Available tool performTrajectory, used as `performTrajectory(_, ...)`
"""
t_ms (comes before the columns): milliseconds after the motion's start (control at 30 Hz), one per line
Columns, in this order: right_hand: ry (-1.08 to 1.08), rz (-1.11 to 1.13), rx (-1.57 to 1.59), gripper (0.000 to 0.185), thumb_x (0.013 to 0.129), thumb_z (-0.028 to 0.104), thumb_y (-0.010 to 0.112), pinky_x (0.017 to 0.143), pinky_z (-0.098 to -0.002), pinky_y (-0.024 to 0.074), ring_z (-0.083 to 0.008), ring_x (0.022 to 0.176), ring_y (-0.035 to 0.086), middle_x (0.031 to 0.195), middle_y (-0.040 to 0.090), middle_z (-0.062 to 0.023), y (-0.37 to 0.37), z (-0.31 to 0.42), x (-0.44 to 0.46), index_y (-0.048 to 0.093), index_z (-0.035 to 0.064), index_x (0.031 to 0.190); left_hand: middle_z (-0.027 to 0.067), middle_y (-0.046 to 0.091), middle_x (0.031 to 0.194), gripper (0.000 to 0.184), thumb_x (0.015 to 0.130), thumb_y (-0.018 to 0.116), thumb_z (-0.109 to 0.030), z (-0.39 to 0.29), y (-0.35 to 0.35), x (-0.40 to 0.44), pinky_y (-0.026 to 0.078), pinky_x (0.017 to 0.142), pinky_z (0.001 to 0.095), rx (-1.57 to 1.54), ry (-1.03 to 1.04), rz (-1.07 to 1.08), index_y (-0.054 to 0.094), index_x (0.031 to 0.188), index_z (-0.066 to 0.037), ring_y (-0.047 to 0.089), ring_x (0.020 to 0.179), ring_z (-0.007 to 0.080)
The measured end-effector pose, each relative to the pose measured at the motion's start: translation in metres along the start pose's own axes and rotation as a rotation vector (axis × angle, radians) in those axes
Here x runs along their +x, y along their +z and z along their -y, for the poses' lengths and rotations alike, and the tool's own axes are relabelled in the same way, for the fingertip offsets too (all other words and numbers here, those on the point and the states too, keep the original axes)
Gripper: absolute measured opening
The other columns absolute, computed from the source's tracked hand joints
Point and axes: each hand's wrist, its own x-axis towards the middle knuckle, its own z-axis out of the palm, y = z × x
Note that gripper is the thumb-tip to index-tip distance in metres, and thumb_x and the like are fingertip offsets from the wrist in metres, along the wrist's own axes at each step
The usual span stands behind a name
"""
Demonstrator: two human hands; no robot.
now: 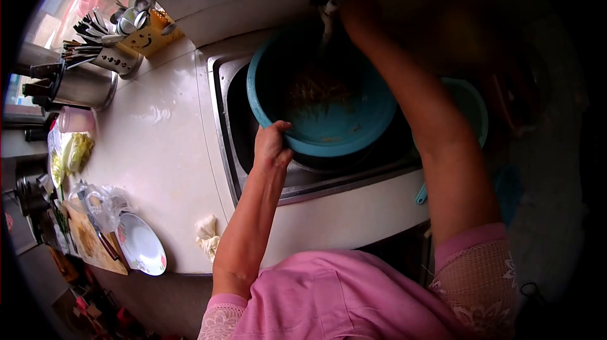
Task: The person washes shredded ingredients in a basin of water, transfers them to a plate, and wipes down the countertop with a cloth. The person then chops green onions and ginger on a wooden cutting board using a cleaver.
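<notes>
One counter (171,150) carries the scene, with one steel sink (297,196) let into it; one blue basin (329,150) sits over the sink, round, so with no clear long axis, its opening facing up. The left hand (273,145) grasps the basin's near left rim, thumb over the edge, the other fingers mostly hidden beneath; the right hand (361,21) is across the basin at its far side, in deep shadow, and I cannot tell whether its fingers are closed on anything.

One pale tap (327,21) lies just to the left of the right hand, its long axis running from the wall down toward the basin; the right hand is much the nearer of the two, though whether it touches the tap is too dark to tell.

One greenish vessel (482,112) shows partly behind the right forearm; one steel pot (82,84) stands well to the left, beside two utensil holders, one yellow (145,38) and one metal (116,60); near the counter's left end are one chopping board (85,236), one plate (140,245) and one knife (104,242); one pink cup (76,120) and one crumpled cloth (207,237) rest on the counter; thin pale strands (319,93) lie in the basin, too dim to count.
</notes>
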Motion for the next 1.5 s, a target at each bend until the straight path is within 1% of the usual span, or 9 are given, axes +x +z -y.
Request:
performTrajectory(67, -0.088, -0.034, -0.175, 0.024, 0.086, 0.021, 0.050, 0.058, -0.0386, 0.0486, -0.0252, 0.066, 0.060, 0.079, 0.063, -0.0148, -0.001, 0.001, -0.001, 0.066, 0.0043, 0.078, 0.0155, 0.046, 0.103, 0.041, 0.071, 0.045, 0.011, 0.001, -0.003, 0.003, 0.044, 0.084, 0.0442, -0.007, 0.001, -0.005, 0.041, 0.110, -0.003, 0.049, 0.094, 0.0289)
performTrajectory(133, 0.062, 0.019, 0.052, 0.025, 0.086, 0.022, 0.050, 0.057, -0.0381, 0.0483, -0.0240, 0.064, 0.059, 0.076, 0.062, -0.0141, -0.001, 0.002, 0.003, 0.065, 0.0045, 0.077, 0.0155, 0.046, 0.103, 0.042, 0.071, 0.045, 0.011, 0.003, -0.006, 0.007, 0.044, 0.084, 0.0441, -0.011, -0.005, 0.000, 0.041, 0.110, -0.004, 0.049, 0.094, 0.0289)
performTrajectory(467, -0.030, -0.007, -0.036, 0.024, 0.085, 0.019, 0.050, 0.054, -0.0373, 0.0480, -0.0227, 0.060, 0.058, 0.071, 0.061, -0.0140, 0.000, -0.003, 0.004, 0.064, 0.0042, 0.073, 0.0156, 0.047, 0.104, 0.042, 0.071, 0.045, 0.011, 0.013, -0.016, 0.020, 0.045, 0.084, 0.0433, -0.042, -0.027, 0.028, 0.041, 0.111, -0.003, 0.049, 0.095, 0.0290)
performTrajectory(667, 0.081, 0.001, 0.150, 0.026, 0.085, 0.022, 0.051, 0.053, -0.0373, 0.0478, -0.0223, 0.058, 0.057, 0.069, 0.061, -0.0138, -0.005, -0.001, -0.001, 0.064, 0.0039, 0.071, 0.0143, 0.047, 0.104, 0.043, 0.071, 0.046, 0.010, 0.013, -0.015, 0.016, 0.046, 0.081, 0.0429, 0.006, -0.027, -0.018, 0.041, 0.111, -0.006, 0.049, 0.094, 0.0281)
performTrajectory(900, 0.028, -0.002, 0.005, 0.029, 0.085, 0.025, 0.052, 0.047, -0.0348, 0.0458, -0.0193, 0.052, 0.055, 0.065, 0.060, -0.0126, -0.005, 0.003, 0.001, 0.063, 0.0046, 0.067, 0.0133, 0.047, 0.104, 0.045, 0.070, 0.046, 0.009, 0.014, -0.016, 0.015, 0.047, 0.078, 0.0422, 0.030, -0.044, -0.011, 0.041, 0.112, -0.007, 0.049, 0.093, 0.0281)
performTrajectory(967, 0.009, -0.011, -0.030, 0.030, 0.085, 0.026, 0.052, 0.046, -0.0342, 0.0453, -0.0185, 0.050, 0.054, 0.063, 0.059, -0.0122, -0.004, 0.002, 0.003, 0.062, 0.0048, 0.066, 0.0195, 0.043, 0.110, 0.024, 0.074, 0.048, 0.007, 0.016, -0.017, 0.014, 0.041, 0.091, 0.0445, 0.048, -0.008, -0.009, 0.041, 0.096, 0.001, 0.049, 0.098, 0.0302)
performTrajectory(1267, -0.068, -0.086, -0.075, 0.025, 0.085, 0.019, 0.052, 0.046, -0.0349, 0.0449, -0.0196, 0.052, 0.054, 0.063, 0.059, -0.0115, 0.016, -0.012, 0.017, 0.063, 0.0065, 0.065, 0.0199, 0.042, 0.111, 0.027, 0.074, 0.047, 0.007, 0.015, -0.016, 0.010, 0.041, 0.091, 0.0440, 0.059, -0.008, -0.021, 0.041, 0.099, 0.000, 0.048, 0.099, 0.0307)
performTrajectory(1333, -0.184, -0.020, -0.315, 0.026, 0.085, 0.019, 0.051, 0.047, -0.0360, 0.0452, -0.0206, 0.055, 0.056, 0.065, 0.060, -0.0115, 0.003, -0.005, 0.004, 0.063, 0.0068, 0.066, 0.0198, 0.042, 0.111, 0.027, 0.074, 0.046, 0.008, 0.016, -0.019, 0.014, 0.042, 0.090, 0.0438, 0.067, -0.013, -0.016, 0.041, 0.100, 0.001, 0.048, 0.099, 0.0308)
performTrajectory(1500, -0.146, -0.037, -0.237, 0.024, 0.085, 0.018, 0.050, 0.048, -0.0362, 0.0452, -0.0204, 0.058, 0.057, 0.068, 0.061, -0.0109, 0.004, -0.004, 0.005, 0.064, 0.0077, 0.068, 0.0189, 0.043, 0.109, 0.028, 0.074, 0.046, 0.008, 0.020, -0.022, 0.016, 0.042, 0.090, 0.0445, 0.054, -0.014, -0.037, 0.040, 0.100, 0.001, 0.049, 0.098, 0.0308)
